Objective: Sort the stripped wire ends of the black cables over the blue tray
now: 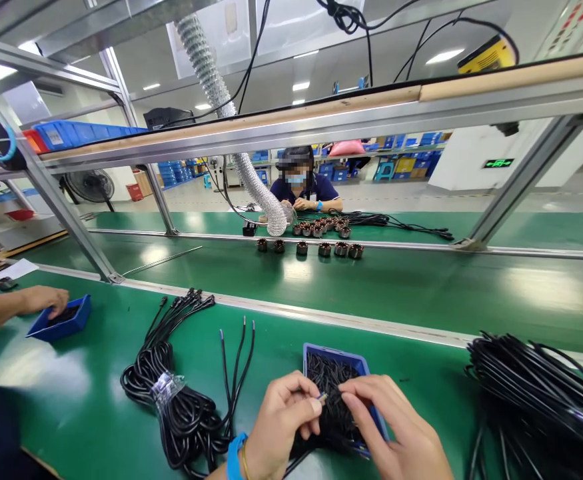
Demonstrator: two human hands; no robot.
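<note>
My left hand (278,417) is at the bottom centre, fingers pinched on the end of a thin black wire (322,398). My right hand (396,430) is beside it, its fingertips pinched near the same wire end. Both hands hover over a small blue tray (358,365) filled with short black pieces. A coiled bundle of black cables (181,407), tied with a clear wrap, lies left of my hands, with loose wire ends (236,353) pointing away from me.
A large heap of black cables (541,393) lies at right. At far left, another person's hand (41,300) reaches into a second blue tray (58,320). Small copper-wound motor parts (311,248) stand on the green belt beyond a metal rail. A person sits opposite.
</note>
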